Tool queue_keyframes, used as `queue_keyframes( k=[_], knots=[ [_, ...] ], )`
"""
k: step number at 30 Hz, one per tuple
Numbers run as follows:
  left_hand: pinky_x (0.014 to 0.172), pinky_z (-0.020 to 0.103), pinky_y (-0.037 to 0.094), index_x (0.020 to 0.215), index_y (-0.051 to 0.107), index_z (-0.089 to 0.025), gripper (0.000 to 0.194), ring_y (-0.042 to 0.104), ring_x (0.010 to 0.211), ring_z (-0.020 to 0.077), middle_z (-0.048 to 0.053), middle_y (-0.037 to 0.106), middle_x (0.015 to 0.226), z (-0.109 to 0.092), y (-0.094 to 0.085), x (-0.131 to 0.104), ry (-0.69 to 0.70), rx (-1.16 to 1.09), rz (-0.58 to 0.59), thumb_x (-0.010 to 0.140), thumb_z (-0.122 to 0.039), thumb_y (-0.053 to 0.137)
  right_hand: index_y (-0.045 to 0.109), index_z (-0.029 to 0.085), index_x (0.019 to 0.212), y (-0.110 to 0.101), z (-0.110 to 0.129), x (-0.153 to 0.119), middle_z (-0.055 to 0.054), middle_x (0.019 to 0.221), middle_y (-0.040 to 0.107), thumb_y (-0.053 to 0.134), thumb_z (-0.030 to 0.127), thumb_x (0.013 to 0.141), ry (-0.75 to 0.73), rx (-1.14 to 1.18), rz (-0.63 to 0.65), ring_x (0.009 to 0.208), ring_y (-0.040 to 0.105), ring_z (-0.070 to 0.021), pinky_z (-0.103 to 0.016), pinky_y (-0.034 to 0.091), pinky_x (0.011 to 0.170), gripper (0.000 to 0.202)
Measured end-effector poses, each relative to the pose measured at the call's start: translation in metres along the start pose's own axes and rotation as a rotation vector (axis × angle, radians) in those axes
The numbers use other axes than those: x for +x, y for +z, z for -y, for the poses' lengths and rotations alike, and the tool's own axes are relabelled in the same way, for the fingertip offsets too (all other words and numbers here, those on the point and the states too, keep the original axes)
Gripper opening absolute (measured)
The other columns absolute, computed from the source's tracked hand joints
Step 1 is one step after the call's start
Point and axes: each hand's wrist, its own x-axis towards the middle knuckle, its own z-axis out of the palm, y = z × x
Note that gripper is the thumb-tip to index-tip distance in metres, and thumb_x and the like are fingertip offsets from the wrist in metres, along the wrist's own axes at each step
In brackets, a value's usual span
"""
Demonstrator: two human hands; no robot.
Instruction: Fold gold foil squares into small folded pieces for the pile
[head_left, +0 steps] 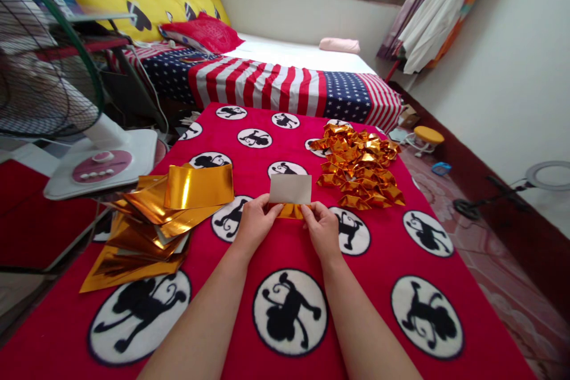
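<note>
A sheet of gold foil paper point(291, 189) is held low over the red cloth, its pale back facing up and its near edge folded over to show a gold strip. My left hand point(258, 219) pinches the left end of that fold, thumb on top. At the right end, my right hand point(321, 227) grips the same fold between thumb and fingers. To the left lies a loose stack of gold foil sheets point(200, 186). A heap of folded gold paper ingots point(360, 160) rests on the right side of the cloth.
The red cloth with monkey prints point(365, 285) covers the table. At the left stands a white fan point(102, 157). Beyond the table is a bed point(267, 83) with a striped and starred cover. A yellow stool point(428, 135) and a ring light point(550, 175) are at the right.
</note>
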Motion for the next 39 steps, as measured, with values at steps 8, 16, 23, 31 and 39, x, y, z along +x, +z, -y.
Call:
queue_keyframes(
  k=[8,16,23,31,39],
  knots=[
    [0.059,0.023,0.04,0.079,0.066,-0.016,0.014,0.058,0.063,0.0151,0.002,0.067,0.07,-0.0002,-0.0004,0.0004,-0.007,0.018,0.007,0.08,-0.029,0.061,0.061,0.019,0.074,-0.0005,0.0007,-0.0006,0.002,0.056,0.058,0.055,0.043,0.088,-0.001,-0.009,0.002,0.049,0.051,-0.0117,-0.023,0.036,0.051,0.028],
    [0.059,0.023,0.041,0.08,0.066,-0.016,0.014,0.059,0.064,0.0151,0.001,0.067,0.07,0.0016,0.0004,-0.0009,-0.004,0.023,0.013,0.08,-0.029,0.061,0.061,0.019,0.074,-0.0009,0.0021,-0.0005,0.003,0.056,0.057,0.055,0.043,0.088,-0.004,0.004,0.006,0.049,0.052,-0.0114,-0.023,0.037,0.051,0.028],
    [0.061,0.023,0.043,0.084,0.068,-0.017,0.015,0.061,0.065,0.0157,0.002,0.069,0.074,0.0054,0.0019,0.0,0.017,0.027,0.012,0.081,-0.03,0.061,0.06,0.019,0.074,-0.0006,0.0025,-0.0003,0.003,0.057,0.057,0.056,0.042,0.088,-0.001,0.011,0.007,0.049,0.052,-0.0116,-0.023,0.038,0.051,0.027],
    [0.063,0.024,0.045,0.089,0.07,-0.017,0.016,0.063,0.069,0.0175,0.004,0.072,0.08,0.0029,0.001,0.0004,0.025,0.007,0.016,0.081,-0.028,0.061,0.058,0.019,0.071,-0.0006,0.0044,-0.0002,0.004,0.055,0.055,0.056,0.042,0.087,0.008,0.024,0.009,0.048,0.05,-0.0112,-0.022,0.037,0.05,0.028],
    [0.062,0.024,0.044,0.086,0.069,-0.017,0.014,0.062,0.067,0.0165,0.003,0.071,0.077,0.0013,0.0008,-0.0003,0.023,0.017,0.011,0.081,-0.028,0.061,0.059,0.019,0.071,-0.0009,0.0052,0.0,0.003,0.056,0.056,0.056,0.042,0.086,0.012,0.023,0.009,0.048,0.05,-0.011,-0.022,0.036,0.049,0.027]
  ],
)
